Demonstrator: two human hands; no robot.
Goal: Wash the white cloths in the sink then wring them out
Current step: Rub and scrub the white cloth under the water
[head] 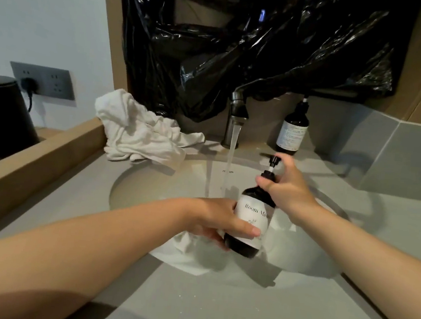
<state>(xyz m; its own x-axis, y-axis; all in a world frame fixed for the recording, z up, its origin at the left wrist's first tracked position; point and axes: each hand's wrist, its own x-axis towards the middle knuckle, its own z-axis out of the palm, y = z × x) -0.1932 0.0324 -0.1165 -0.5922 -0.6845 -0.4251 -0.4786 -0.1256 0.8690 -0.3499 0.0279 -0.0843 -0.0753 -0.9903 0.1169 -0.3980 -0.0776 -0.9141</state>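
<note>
Hands (250,210) just above sink cloth (184,250)

Glossy dark pump bottle (249,220), crumpled cloth towels (142,131), brushed-metal faucet (238,110), matt countertop (214,310).

Both bare forearms extend forward from the lower corners of the view and converge toward the centre. The left hand (220,218) is turned palm inward, thumb lying forward and flat, fingers curled under and mostly hidden, closed in a grip around a bottle (251,219). The right hand (288,187) is raised higher, wrist bent downward, thumb pointing left, index finger apparently pressing on the bottle's pump top.
</note>
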